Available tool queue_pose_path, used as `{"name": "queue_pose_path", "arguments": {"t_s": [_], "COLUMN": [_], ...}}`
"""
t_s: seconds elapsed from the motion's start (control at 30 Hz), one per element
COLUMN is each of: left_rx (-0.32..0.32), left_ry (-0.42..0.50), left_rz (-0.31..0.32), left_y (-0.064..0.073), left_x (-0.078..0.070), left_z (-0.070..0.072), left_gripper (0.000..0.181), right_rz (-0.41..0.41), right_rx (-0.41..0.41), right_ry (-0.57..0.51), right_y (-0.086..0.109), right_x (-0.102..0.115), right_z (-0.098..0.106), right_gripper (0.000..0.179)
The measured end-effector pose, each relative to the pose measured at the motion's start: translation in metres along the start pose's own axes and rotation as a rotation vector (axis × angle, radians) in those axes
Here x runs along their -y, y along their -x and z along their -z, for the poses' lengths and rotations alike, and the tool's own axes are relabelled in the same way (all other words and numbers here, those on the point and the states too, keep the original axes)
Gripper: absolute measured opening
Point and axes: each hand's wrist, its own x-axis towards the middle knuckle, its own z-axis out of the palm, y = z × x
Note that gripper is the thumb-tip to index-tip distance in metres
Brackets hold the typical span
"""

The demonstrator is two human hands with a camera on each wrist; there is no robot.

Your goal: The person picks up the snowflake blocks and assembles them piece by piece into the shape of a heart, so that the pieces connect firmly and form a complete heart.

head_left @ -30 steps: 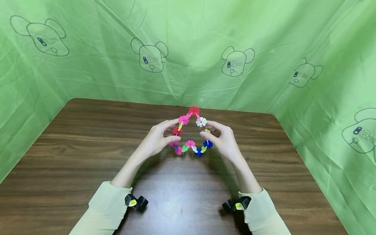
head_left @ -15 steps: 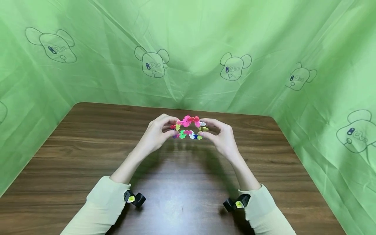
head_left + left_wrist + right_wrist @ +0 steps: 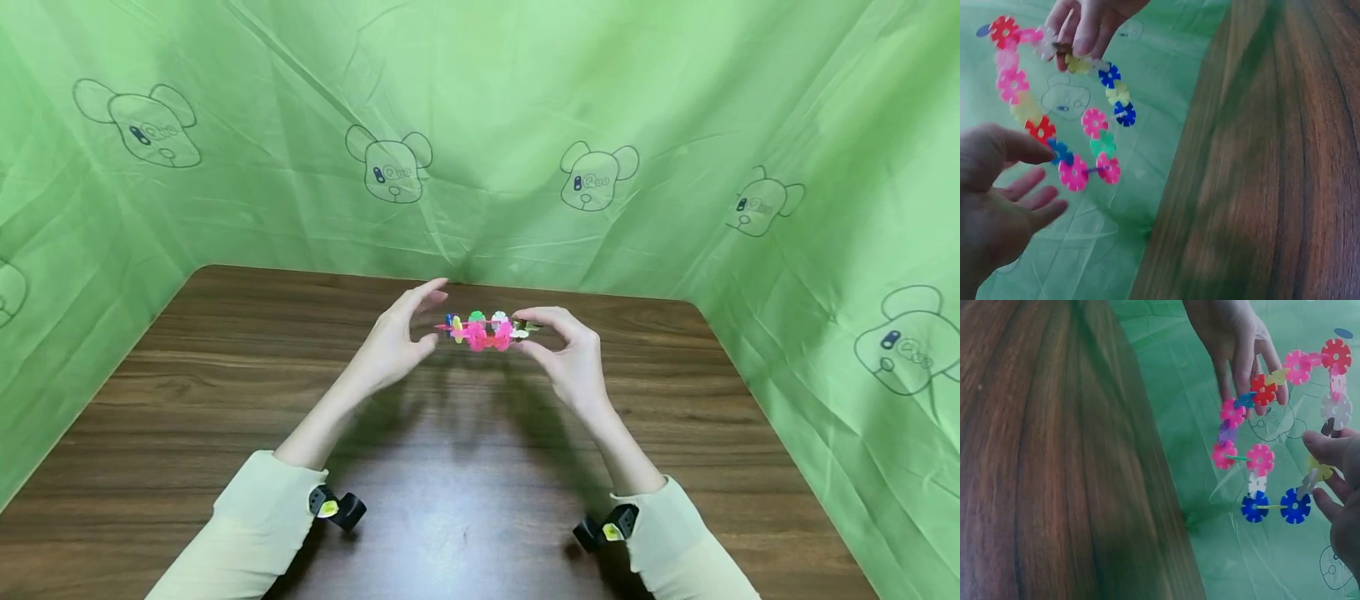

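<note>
A closed loop of interlocking plastic snowflake discs is up above the table, seen nearly edge-on in the head view. Its pink, red, blue, yellow, white and green pieces make a heart-like outline in both wrist views. My right hand pinches the loop's right side between thumb and fingers, near a brown disc and a white disc. On the other side, my left hand has its fingers spread around the loop's edge without gripping it. Its fingers are close to a red disc and a blue disc.
The brown wooden table spreads out below both hands. Behind and to the sides hangs a green cloth printed with mouse-head outlines. Black wrist cameras sit at the cuffs of pale sleeves.
The loop has turned from facing the head camera to nearly edge-on, its red and pink tip swinging down and nearer. My left fingers have parted from it, while my right hand keeps hold.
</note>
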Motion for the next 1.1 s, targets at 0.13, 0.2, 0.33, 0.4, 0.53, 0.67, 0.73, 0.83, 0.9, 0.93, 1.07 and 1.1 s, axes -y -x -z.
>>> {"name": "queue_pose_path", "arguments": {"t_s": [0.13,0.2,0.33,0.4,0.53,0.67,0.73,0.83,0.9,0.93,1.07,1.1], "left_rx": [0.053,0.080,0.145,0.152,0.116,0.071,0.050,0.025,0.009,0.000,-0.020,-0.023], "left_ry": [0.249,0.376,0.526,0.521,0.521,0.568,0.601,0.620,0.619,0.617,0.604,0.604], "left_rz": [0.249,0.381,0.524,0.542,0.543,0.520,0.502,0.482,0.466,0.458,0.421,0.415], "left_y": [0.002,0.001,-0.002,-0.004,-0.007,-0.007,-0.007,-0.007,-0.007,-0.007,-0.006,-0.006], "left_x": [0.003,0.004,0.003,0.002,0.001,0.003,0.004,0.005,0.005,0.005,0.006,0.006], "left_z": [0.002,0.000,-0.005,-0.006,-0.008,-0.010,-0.011,-0.013,-0.013,-0.013,-0.013,-0.013], "left_gripper": [0.066,0.058,0.066,0.066,0.064,0.067,0.068,0.069,0.068,0.068,0.066,0.066], "right_rz": [0.067,0.103,0.198,0.247,0.302,0.297,0.288,0.241,0.172,0.125,-0.118,-0.180], "right_rx": [-0.024,-0.025,0.008,0.028,0.049,0.050,0.045,0.025,0.006,0.003,0.048,0.071], "right_ry": [0.029,0.030,0.051,0.073,0.108,0.107,0.112,0.140,0.183,0.197,0.110,0.056], "right_y": [0.001,0.002,0.002,0.002,0.002,0.003,0.004,0.005,0.005,0.005,0.005,0.005], "right_x": [-0.003,-0.005,-0.008,-0.009,-0.011,-0.013,-0.013,-0.012,-0.012,-0.013,-0.016,-0.017], "right_z": [-0.001,-0.002,-0.005,-0.006,-0.008,-0.008,-0.009,-0.010,-0.010,-0.010,-0.010,-0.009], "right_gripper": [0.037,0.036,0.035,0.037,0.040,0.042,0.046,0.054,0.065,0.071,0.099,0.104]}}
